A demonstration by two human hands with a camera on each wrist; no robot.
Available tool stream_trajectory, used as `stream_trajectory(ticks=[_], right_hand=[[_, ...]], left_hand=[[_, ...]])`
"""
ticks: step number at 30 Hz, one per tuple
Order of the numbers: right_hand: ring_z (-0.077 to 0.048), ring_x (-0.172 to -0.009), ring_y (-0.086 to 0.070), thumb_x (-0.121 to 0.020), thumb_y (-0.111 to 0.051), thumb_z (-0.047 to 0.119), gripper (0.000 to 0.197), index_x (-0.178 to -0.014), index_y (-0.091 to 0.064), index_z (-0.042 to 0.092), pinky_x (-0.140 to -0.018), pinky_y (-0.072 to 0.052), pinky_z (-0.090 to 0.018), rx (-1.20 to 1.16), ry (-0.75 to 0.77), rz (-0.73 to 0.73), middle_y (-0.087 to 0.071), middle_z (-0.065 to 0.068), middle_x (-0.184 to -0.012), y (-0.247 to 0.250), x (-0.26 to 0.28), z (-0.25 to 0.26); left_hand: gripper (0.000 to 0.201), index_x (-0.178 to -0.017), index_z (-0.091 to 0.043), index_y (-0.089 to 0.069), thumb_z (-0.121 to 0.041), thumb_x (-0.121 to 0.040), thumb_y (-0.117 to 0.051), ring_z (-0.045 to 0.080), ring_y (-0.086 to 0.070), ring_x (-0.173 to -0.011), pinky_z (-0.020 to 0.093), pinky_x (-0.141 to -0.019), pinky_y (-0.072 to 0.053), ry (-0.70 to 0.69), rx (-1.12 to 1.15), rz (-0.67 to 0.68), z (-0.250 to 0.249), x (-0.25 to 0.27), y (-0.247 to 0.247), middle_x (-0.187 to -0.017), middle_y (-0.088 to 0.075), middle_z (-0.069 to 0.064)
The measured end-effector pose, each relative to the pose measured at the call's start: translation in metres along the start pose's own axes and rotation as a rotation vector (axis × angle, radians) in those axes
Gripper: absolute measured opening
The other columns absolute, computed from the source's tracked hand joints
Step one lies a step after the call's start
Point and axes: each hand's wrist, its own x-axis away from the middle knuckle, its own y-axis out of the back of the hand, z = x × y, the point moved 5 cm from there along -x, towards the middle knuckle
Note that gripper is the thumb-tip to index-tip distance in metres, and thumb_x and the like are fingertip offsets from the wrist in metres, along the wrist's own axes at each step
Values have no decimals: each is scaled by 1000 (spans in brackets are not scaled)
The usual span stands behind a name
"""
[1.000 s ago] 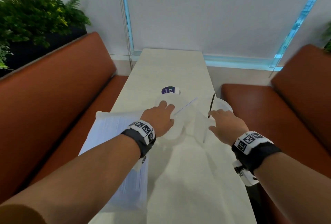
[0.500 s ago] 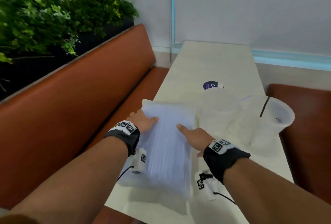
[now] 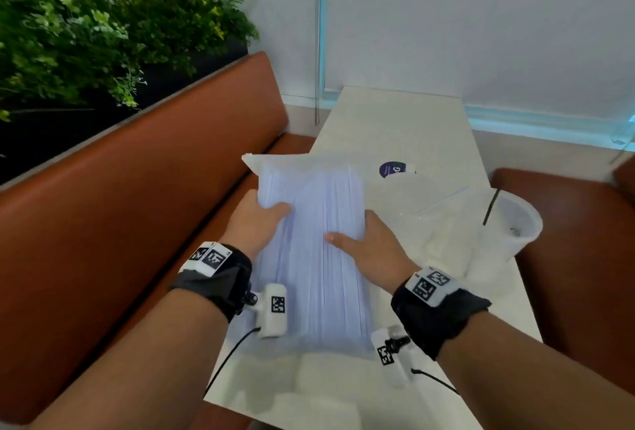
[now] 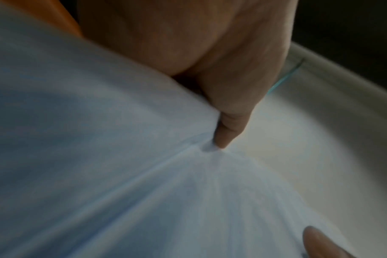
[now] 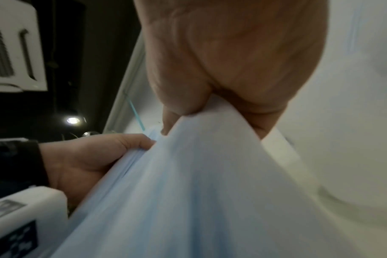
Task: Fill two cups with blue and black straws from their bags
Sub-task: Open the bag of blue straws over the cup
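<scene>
A clear bag packed with pale blue straws (image 3: pixel 311 251) is held above the near left part of the white table (image 3: pixel 395 120). My left hand (image 3: pixel 256 220) grips its left side, thumb on top. My right hand (image 3: pixel 364 244) grips its right side, thumb across the top. In the left wrist view my thumb (image 4: pixel 227 125) presses into the bag (image 4: pixel 99 157). In the right wrist view both hands clasp the bag (image 5: pixel 188 192). A white cup (image 3: pixel 512 227) with one black straw (image 3: pixel 490 207) stands at the right edge. A second, clear cup (image 3: pixel 405 189) stands behind the bag.
Brown bench seats (image 3: pixel 137 206) flank the table on both sides, with green plants (image 3: pixel 86 27) behind the left one. A flat clear bag (image 3: pixel 443 209) lies between the two cups. A round dark purple label (image 3: pixel 391 168) shows behind the clear cup.
A second ago my hands were at the cups. Both then went left to the blue straw bag, took hold of it and have lifted it and tilted its far end up.
</scene>
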Motion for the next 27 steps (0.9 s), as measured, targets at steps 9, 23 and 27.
stream_trajectory(ticks=[9, 23, 27], right_hand=[[-9, -109, -69, -70, -93, 23, 67, -124, -55, 22, -86, -60, -30, -268, 283, -263, -71, 12, -117, 125, 102, 24], [-15, -106, -68, -85, -65, 43, 48, -115, -55, 8, -88, -53, -33, -492, 326, -590, -74, 4, -107, 190, 85, -8], [-27, -107, -68, -89, -67, 33, 40, -119, -55, 9, -91, -56, -41, -548, 376, -650, -71, -9, -112, 209, 63, 2]], left_hand=[[62, -119, -34, -53, -40, -68, -88, 9, -69, -106, 36, -86, -57, -392, 373, 191, -82, 111, -71, -113, -70, -15], [70, -127, -29, -50, -42, -66, -84, 14, -72, -105, 38, -93, -56, -168, 543, 361, -60, 82, -163, -113, -75, -8], [67, -130, -25, -51, -39, -72, -81, 14, -71, -107, 29, -88, -58, -224, 582, 277, -81, 67, -164, -116, -74, -7]])
